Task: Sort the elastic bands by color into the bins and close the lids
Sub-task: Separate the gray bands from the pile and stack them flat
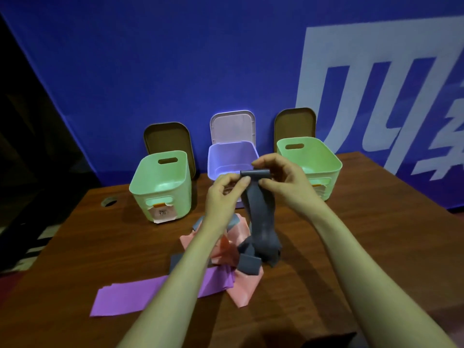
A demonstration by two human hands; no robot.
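Observation:
A grey elastic band (pixel 259 214) hangs from both of my hands above a pile of bands on the table. My left hand (pixel 224 194) pinches its top left corner, and my right hand (pixel 283 180) grips its rolled top edge. The band's lower end trails into the pile, where pink bands (pixel 247 285), a purple band (pixel 125 296) and more grey pieces (pixel 248 263) lie. Behind stand three open bins: a green one (pixel 160 184) on the left, a lilac one (pixel 232 159) in the middle, a green one (pixel 310 162) on the right.
Each bin's lid leans upright against the blue wall behind it: brown (pixel 167 141), pale pink (pixel 232 128), brown (pixel 295 123). The wooden table (pixel 351 247) has a round cable hole (pixel 109 202) at the left. A dark object (pixel 326 340) sits at the bottom edge.

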